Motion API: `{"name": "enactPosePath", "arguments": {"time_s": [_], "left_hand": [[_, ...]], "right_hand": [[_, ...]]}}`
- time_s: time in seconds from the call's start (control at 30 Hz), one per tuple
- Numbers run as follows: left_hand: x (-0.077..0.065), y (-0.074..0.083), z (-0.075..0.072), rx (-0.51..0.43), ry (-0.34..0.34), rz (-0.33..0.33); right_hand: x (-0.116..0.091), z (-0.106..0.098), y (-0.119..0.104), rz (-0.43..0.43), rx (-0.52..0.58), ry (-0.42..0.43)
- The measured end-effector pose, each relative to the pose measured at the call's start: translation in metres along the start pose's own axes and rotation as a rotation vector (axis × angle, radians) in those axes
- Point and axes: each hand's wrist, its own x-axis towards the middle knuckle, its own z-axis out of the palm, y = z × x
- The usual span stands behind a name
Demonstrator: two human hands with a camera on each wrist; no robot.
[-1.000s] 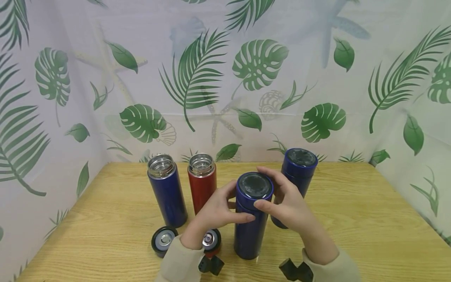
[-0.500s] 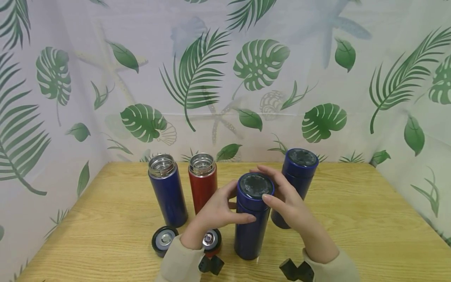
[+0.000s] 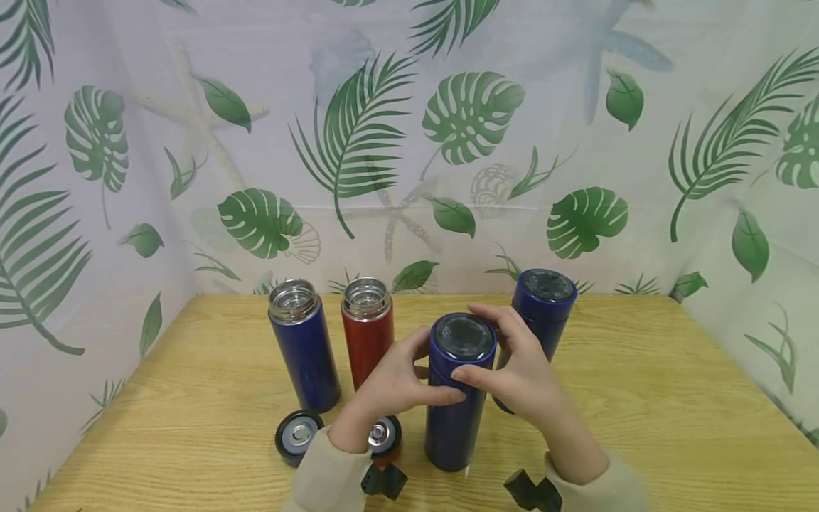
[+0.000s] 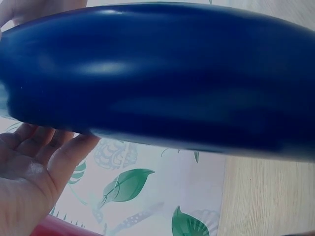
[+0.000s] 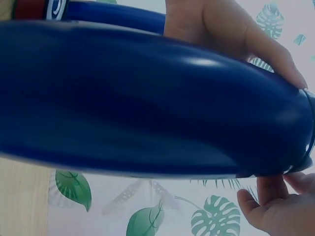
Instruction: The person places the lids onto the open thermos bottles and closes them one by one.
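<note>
On wood-grain desk (image 3: 678, 405), capped blue vac. flask (image 3: 450, 434) is held upright, front ctr. 2nd capped blue flask (image 3: 542, 313) is placed behind, R; open blue flask (image 3: 308, 363) & open red flask (image 3: 367, 341), L. Main body is gripped by L hand (image 3: 398, 378), presumably for bracing; cap (image 3: 463, 337) is pinched at rim by R hand (image 3: 521, 370), prob. for secure hold. Dark lid (image 3: 298, 436) & red lid (image 3: 382, 436) are set inner side up, likely kept near own flasks.

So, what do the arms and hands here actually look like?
They're a person's: a left hand and a right hand, both without gloves. The forearms come out of loose, pale beige sleeves. Small, angular black blocks sit near each cuff. I can't make out any cables.
</note>
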Motion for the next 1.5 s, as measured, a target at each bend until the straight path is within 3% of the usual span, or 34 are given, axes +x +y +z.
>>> {"name": "enactPosePath", "arguments": {"time_s": [0.1,0.33,0.47,0.57,0.77,0.87,0.97,1.13,1.27,1.37,1.5], "left_hand": [[0.0,0.0,0.0,-0.004,-0.001,-0.008],[0.0,0.001,-0.001,-0.014,-0.01,-0.033],[0.0,0.001,-0.001,-0.006,-0.012,-0.029],[0.0,0.001,0.0,0.003,-0.008,-0.023],[0.0,0.002,0.001,0.022,-0.001,-0.014],[0.0,0.002,0.0,0.022,0.0,-0.013],[0.0,0.001,0.0,0.025,-0.004,-0.016],[0.0,0.001,0.0,0.026,-0.01,-0.017],[0.0,0.001,0.0,0.023,-0.009,-0.014],[0.0,0.002,0.0,0.023,-0.004,-0.014],[0.0,0.002,0.0,0.027,0.001,-0.01]], "right_hand": [[-0.001,0.0,0.001,-0.009,-0.035,-0.006],[0.0,-0.005,0.006,-0.111,0.269,-0.201],[0.0,-0.007,0.006,-0.127,0.335,-0.223],[0.001,-0.007,0.005,-0.118,0.316,-0.201],[0.0,-0.004,0.004,-0.007,0.065,-0.087],[0.001,-0.003,0.004,0.005,0.021,-0.068],[0.0,-0.005,0.005,-0.008,0.079,-0.123],[0.001,-0.01,0.008,-0.096,0.268,-0.26],[0.002,-0.012,0.009,-0.145,0.324,-0.28],[0.002,-0.011,0.008,-0.103,0.3,-0.255],[0.0,-0.008,0.003,0.029,0.184,-0.194]]}}
